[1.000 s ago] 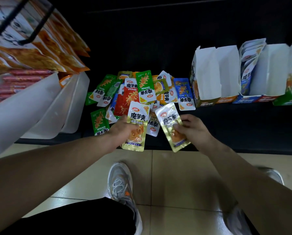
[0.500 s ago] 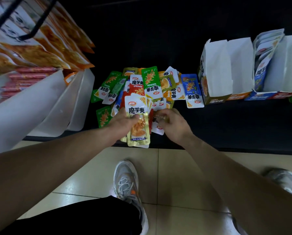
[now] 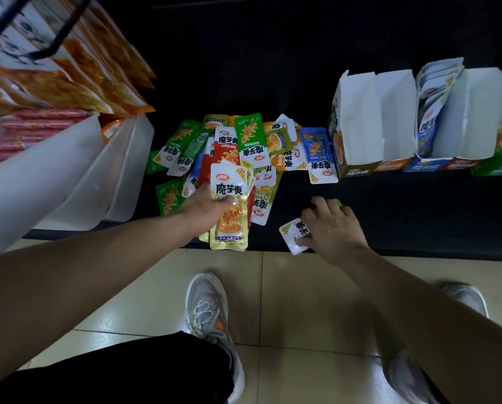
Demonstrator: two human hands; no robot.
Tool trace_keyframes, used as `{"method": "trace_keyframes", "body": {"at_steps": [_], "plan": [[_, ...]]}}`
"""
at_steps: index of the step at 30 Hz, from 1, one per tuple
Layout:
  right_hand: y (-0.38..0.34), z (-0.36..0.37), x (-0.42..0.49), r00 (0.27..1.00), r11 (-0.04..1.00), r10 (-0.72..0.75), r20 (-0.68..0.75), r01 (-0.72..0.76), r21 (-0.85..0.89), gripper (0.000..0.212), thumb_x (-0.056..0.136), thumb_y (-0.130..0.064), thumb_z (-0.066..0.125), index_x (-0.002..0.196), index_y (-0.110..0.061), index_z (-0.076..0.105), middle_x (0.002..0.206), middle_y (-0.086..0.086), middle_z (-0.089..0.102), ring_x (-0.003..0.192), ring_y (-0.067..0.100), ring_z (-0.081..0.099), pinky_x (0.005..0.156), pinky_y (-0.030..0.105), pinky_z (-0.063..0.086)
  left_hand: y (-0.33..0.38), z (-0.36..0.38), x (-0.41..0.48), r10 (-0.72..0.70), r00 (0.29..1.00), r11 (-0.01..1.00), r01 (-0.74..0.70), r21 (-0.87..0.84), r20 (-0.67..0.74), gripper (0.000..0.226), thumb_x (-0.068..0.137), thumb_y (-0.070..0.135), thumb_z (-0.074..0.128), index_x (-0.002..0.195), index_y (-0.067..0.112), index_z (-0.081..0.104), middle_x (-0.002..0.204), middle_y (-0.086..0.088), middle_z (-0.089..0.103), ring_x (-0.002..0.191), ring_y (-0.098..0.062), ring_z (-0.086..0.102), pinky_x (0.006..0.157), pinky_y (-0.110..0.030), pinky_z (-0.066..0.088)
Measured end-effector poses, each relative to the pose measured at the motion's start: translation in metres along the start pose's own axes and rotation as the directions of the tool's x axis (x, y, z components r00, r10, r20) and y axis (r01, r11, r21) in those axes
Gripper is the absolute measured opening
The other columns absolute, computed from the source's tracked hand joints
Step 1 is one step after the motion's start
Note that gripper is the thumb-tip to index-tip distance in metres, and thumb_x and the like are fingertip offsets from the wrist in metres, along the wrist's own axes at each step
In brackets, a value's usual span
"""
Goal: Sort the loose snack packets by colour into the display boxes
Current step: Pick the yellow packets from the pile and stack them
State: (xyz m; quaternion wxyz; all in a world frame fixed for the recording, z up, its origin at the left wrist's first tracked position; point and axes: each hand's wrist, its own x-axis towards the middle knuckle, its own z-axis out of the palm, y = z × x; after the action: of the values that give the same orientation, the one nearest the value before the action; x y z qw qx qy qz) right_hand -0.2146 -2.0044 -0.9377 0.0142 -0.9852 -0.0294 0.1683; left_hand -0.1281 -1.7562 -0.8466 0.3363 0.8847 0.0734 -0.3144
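- On the black shelf (image 3: 418, 205), at the centre: one heap of loose packets (image 3: 244, 147), all overlapping; at least five green, a few red, two blue, several olive or orange (exact totals not countable under so much overlap).
- To the right of the heap, on the same shelf: a row of display boxes (image 3: 357, 123) with five coloured fronts, from left to right olive, orange, blue, red and green; upright packets in the blue one; the olive one just beside the heap's blue packet.
- Far left: two or three white bins (image 3: 121, 170) with overlapping edges; red sausage sticks in the leftmost, orange bags hanging above.
- Two hands, bare forearms stretched forward and down from the bottom corners.
- Left hand (image 3: 206, 205): at the near edge of the heap, thumb across the face of a gold stack (image 3: 229, 211), fingers hidden behind it; grips several packets fanned together, number not countable, lower ends past the shelf edge.
- Right hand (image 3: 331, 225): low on the shelf front, well apart from the left, fingers curled over a single gold packet (image 3: 295, 236), thumb tip on its white end; packet tilted, one corner over the shelf edge.
- Against half a second ago: then both hands together at the gold stack; now parted, the right one off to the right with its one packet, the left one and the stack in much the same place.
- Below, on the tiled floor (image 3: 302, 301): one grey shoe (image 3: 209, 310) between the forearms.
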Motion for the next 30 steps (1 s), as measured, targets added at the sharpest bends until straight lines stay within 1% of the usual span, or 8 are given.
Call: {"method": "trace_keyframes", "body": {"at_steps": [5, 10, 14, 16, 18, 20, 24, 30], "plan": [[0.014, -0.007, 0.001, 0.992, 0.999, -0.021, 0.122, 0.016, 0.042, 0.082, 0.089, -0.067, 0.053, 0.154, -0.025, 0.025, 0.153, 0.002, 0.027, 0.137, 0.028, 0.034, 0.107, 0.044, 0.04, 0.0, 0.001, -0.004, 0.01, 1.0, 1.0, -0.01, 0.019, 0.001, 0.054, 0.099, 0.045, 0.053, 0.147, 0.025, 0.037, 0.148, 0.001, 0.047, 0.132, -0.024, 0.048, 0.097, -0.03, 0.037], [0.03, -0.013, 0.001, 0.982, 0.994, -0.103, 0.161, 0.096, 0.053, 0.072, 0.091, -0.054, 0.061, 0.151, -0.028, 0.033, 0.148, 0.002, 0.032, 0.133, 0.026, 0.036, 0.104, 0.042, 0.045, 0.0, 0.006, -0.006, 0.002, 1.0, 0.999, -0.003, 0.037, 0.007, 0.053, 0.101, 0.043, 0.051, 0.149, 0.027, 0.034, 0.147, 0.001, 0.048, 0.131, -0.025, 0.049, 0.091, -0.027, 0.035], [0.037, -0.014, 0.0, 0.99, 1.0, 0.018, 0.141, -0.02, 0.009, 0.062, 0.086, -0.06, 0.064, 0.135, -0.026, 0.048, 0.131, 0.004, 0.047, 0.122, 0.025, 0.046, 0.097, 0.04, 0.045, 0.003, 0.008, -0.006, 0.001, 1.0, 0.999, -0.002, 0.043, 0.023, 0.056, 0.101, 0.043, 0.051, 0.15, 0.024, 0.032, 0.151, 0.0, 0.044, 0.134, -0.025, 0.045, 0.093, -0.027, 0.033], [0.036, -0.016, 0.0, 0.983, 0.975, 0.071, 0.168, -0.104, 0.195, 0.042, 0.09, -0.053, 0.062, 0.123, -0.027, 0.057, 0.122, 0.003, 0.053, 0.11, 0.022, 0.053, 0.085, 0.037, 0.05, 0.003, 0.009, -0.005, -0.003, 0.999, 1.0, 0.002, 0.027, 0.032, 0.055, 0.101, 0.042, 0.052, 0.149, 0.023, 0.033, 0.151, 0.0, 0.044, 0.135, -0.025, 0.044, 0.094, -0.028, 0.032], [0.03, -0.021, -0.001, 0.97, 0.79, 0.107, 0.219, -0.217, 0.574, 0.019, 0.097, -0.039, 0.06, 0.107, -0.023, 0.063, 0.107, -0.001, 0.064, 0.092, 0.017, 0.062, 0.069, 0.03, 0.052, 0.001, 0.01, -0.002, -0.004, 0.999, 1.0, 0.003, 0.019, 0.042, 0.054, 0.101, 0.042, 0.052, 0.148, 0.023, 0.034, 0.149, 0.0, 0.045, 0.133, -0.025, 0.045, 0.094, -0.028, 0.032], [0.02, -0.027, 0.0, 0.963, 0.452, 0.101, 0.25, -0.269, 0.851, 0.011, 0.098, -0.026, 0.063, 0.097, -0.016, 0.067, 0.093, 0.0, 0.073, 0.085, 0.019, 0.07, 0.071, 0.033, 0.058, -0.001, 0.012, 0.0, -0.007, 0.999, 1.0, 0.007, 0.014, 0.045, 0.055, 0.1, 0.043, 0.052, 0.148, 0.024, 0.033, 0.149, 0.0, 0.045, 0.133, -0.025, 0.045, 0.095, -0.029, 0.033], [-0.014, -0.039, 0.001, 0.96, -0.075, -0.001, 0.281, -0.28, 0.957, 0.007, 0.095, -0.006, 0.065, 0.099, -0.003, 0.07, 0.101, 0.014, 0.076, 0.096, 0.027, 0.074, 0.086, 0.042, 0.06, -0.002, 0.015, 0.001, -0.029, 0.998, 0.999, 0.031, -0.025, 0.047, 0.067, 0.1, 0.05, 0.046, 0.157, 0.024, 0.022, 0.161, 0.0, 0.03, 0.144, -0.026, 0.034, 0.114, -0.037, 0.031], [-0.06, -0.057, 0.015, 0.955, -0.12, 0.026, 0.294, -0.289, 0.95, 0.028, 0.088, -0.015, 0.076, 0.103, 0.006, 0.064, 0.091, 0.016, 0.074, 0.078, 0.023, 0.072, 0.066, 0.031, 0.061, 0.003, 0.018, 0.0, -0.008, 1.0, 0.999, 0.007, -0.038, -0.016, 0.056, 0.101, 0.058, 0.035, 0.151, 0.031, 0.035, 0.152, -0.002, 0.044, 0.136, -0.03, 0.043, 0.112, -0.039, 0.035]]}}
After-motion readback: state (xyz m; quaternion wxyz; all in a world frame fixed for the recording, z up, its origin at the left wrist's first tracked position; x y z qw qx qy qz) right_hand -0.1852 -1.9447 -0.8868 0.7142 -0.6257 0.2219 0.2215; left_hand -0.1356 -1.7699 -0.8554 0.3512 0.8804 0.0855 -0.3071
